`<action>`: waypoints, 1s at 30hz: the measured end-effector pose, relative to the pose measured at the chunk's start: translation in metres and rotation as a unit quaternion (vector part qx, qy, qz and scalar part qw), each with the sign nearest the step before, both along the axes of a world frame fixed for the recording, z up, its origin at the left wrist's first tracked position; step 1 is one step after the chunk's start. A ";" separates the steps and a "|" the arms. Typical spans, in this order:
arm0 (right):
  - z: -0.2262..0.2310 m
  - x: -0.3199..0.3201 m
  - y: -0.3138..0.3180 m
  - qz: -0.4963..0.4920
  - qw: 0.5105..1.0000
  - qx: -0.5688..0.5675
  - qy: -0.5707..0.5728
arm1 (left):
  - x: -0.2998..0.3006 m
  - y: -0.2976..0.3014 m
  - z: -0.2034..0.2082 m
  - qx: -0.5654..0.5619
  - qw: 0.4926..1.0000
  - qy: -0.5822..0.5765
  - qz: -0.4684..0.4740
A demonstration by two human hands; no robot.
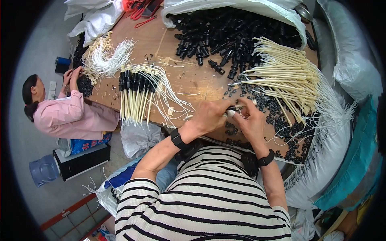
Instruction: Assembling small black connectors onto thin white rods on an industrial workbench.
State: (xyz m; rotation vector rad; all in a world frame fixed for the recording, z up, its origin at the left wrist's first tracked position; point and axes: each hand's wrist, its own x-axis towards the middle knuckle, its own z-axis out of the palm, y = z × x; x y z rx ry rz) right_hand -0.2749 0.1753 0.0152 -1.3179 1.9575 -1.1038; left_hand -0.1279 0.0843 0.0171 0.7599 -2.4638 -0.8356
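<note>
Close to the table's near edge, my left hand (210, 116) and my right hand (252, 122) meet, with fingers pinched together. Between their fingertips is a small black plastic part (232, 109), mostly covered by the fingers. Small black plastic pieces (277, 124) lie scattered beside and beyond my right hand. To the left of my left hand stands a row of cream tubes (136, 105) with black fittings on their far ends and white strings trailing across the table.
A large pile of black fittings (225, 30) spills from a white sack (241, 5) at the back. Many cream sticks with white strings (285, 78) lie at right. Another person (66, 110) works at the table's left end. Stuffed sacks (354, 52) flank the right side.
</note>
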 end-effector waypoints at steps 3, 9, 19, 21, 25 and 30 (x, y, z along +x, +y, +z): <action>0.003 0.001 -0.006 -0.025 0.983 -0.178 0.042 | 0.031 -0.025 -0.004 -0.103 0.985 0.044 0.128; 0.013 0.008 0.000 0.254 0.955 -0.046 0.146 | 0.110 -0.072 -0.022 -0.292 0.858 -0.153 0.394; -0.007 -0.108 0.017 -0.105 0.915 -0.005 0.390 | -0.020 -0.095 -0.021 -0.035 0.984 -0.050 0.169; -0.013 -0.121 0.023 -0.101 0.911 0.057 0.395 | -0.033 -0.099 -0.022 -0.029 0.976 -0.125 0.174; -0.012 -0.122 0.026 -0.111 0.916 0.009 0.386 | -0.025 -0.102 -0.038 -0.075 0.984 -0.085 0.137; -0.012 -0.125 0.025 -0.095 0.880 0.009 0.466 | -0.012 -0.071 -0.023 0.068 0.989 0.015 0.132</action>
